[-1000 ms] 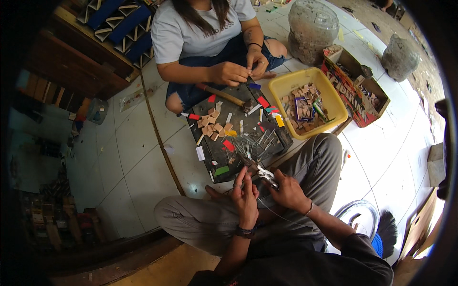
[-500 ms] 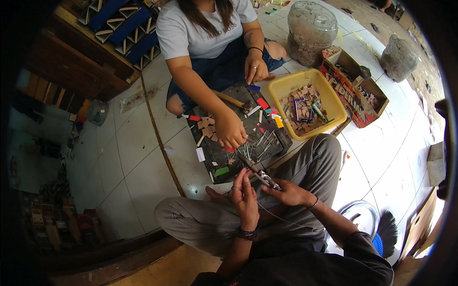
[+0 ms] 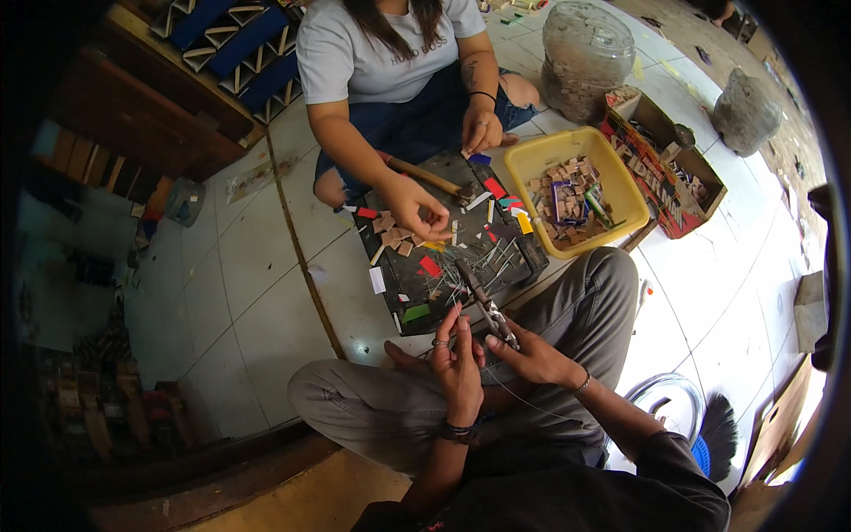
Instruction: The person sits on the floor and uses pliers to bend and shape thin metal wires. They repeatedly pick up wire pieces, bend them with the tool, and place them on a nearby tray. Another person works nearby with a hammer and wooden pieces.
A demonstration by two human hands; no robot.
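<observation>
Likely cutting wire [image 3: 523,400]: left grip [image 3: 458,368] pinches it, right grip [image 3: 536,358] clasps pliers [image 3: 488,308]; next cut needs steady alignment

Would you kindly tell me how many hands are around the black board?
4: the person's left hand with wire and right hand holding pliers, before the board; the co-worker's right hand over it, their left hand by its far edge. None seems hidden.

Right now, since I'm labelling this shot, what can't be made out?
In the head view:
Pliers: handles partly covered by the right hand.
Wire: tip by the left hand too small.
Yellow basin: floor mostly hidden under tan pieces.
Co-worker: head mostly cut off by the upper edge.
</observation>
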